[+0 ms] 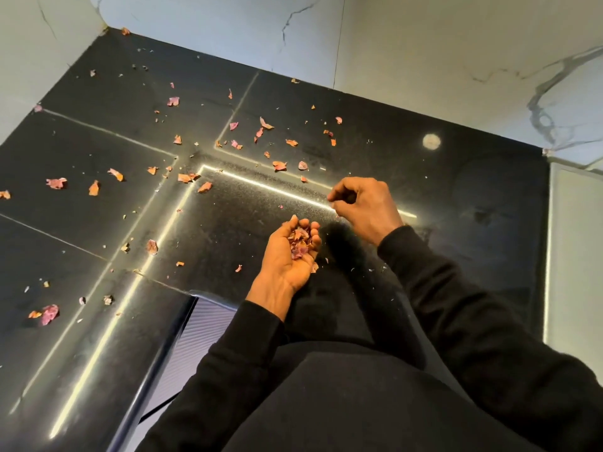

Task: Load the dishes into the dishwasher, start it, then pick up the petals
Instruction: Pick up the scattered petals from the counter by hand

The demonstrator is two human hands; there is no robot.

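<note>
A black polished table (375, 151) fills the view, meeting white marbled walls (424, 44) in a corner, with a ribbed panel (202, 334) below its near edge. No dishwasher or dishes are in sight, so that part of the task cannot be judged from here; the work in hand looks like the last step, gathering the petals. The person leans over the table in black sleeves (456, 305). The left hand (287, 256) is turned palm up and cupped, its fingers curled round a pile of petals (300, 243) held just above the table. The right hand (362, 203) hovers just beyond it, knuckles up, fingers curled in and fingertips drawn together as for a pinch; whether a petal sits between them cannot be told. The stretch of table around the hands is nearly free of petals, which suggests a fair start. Much is left, though: loose petals (56, 183) lie scattered across the left and far parts, well apart from the hands, with tiny crumbs (368, 270) near the right sleeve.
</note>
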